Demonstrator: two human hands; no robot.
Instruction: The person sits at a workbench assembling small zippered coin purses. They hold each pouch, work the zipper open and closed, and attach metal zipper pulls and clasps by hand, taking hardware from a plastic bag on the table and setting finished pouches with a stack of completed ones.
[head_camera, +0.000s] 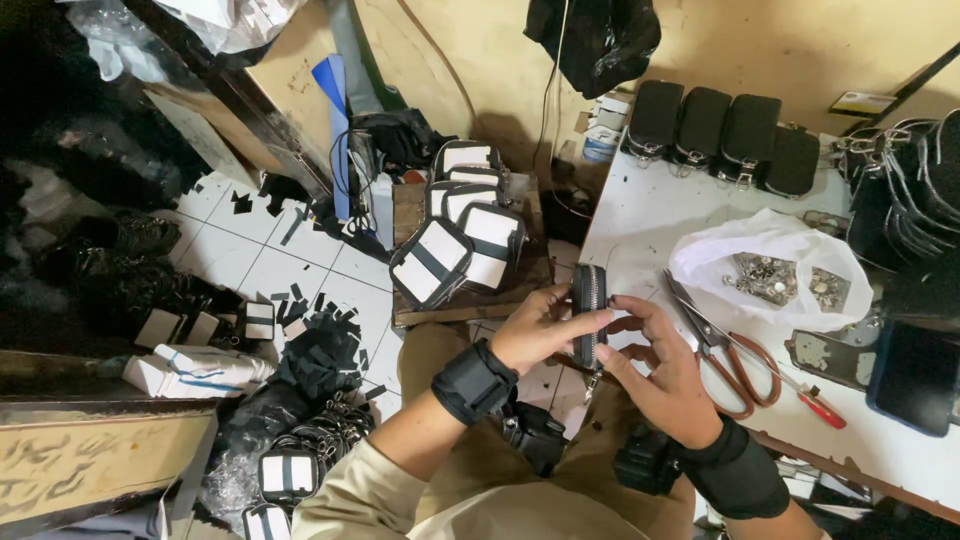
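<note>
A seated person holds a small black zippered leather pouch (589, 312) upright between both hands, above the lap and just off the near-left corner of the white worktable (660, 225). The left hand (545, 328) comes in from the lower left, wrist bent and strapped with a black band, its fingers together and clamped on the pouch's left side with the fingertips along the metal zip edge. The right hand (665, 375), also banded at the wrist, cups the pouch from the right and below; its thumb and forefinger pinch the pouch's lower edge while the other fingers curl loosely apart. A small metal pull dangles beneath the pouch.

Just beside the right hand, on the table, lie brown-handled steel scissors (728, 355), blades pointing toward the pouch. Beyond them sits a white plastic bag of silver metal fittings (775, 272), and along the table's far edge stands a row of finished black leather cases (720, 130). A dark flat phone (915, 375) rests near the right edge.

To the left of the hands, a low wooden crate (465, 300) carries a pile of black pouches with white card inserts (455, 240), near the left hand but apart from it. The white tiled floor (250, 250) further left is strewn with black offcuts. Open room is narrow: the gap between crate and table edge, over the person's knees.
</note>
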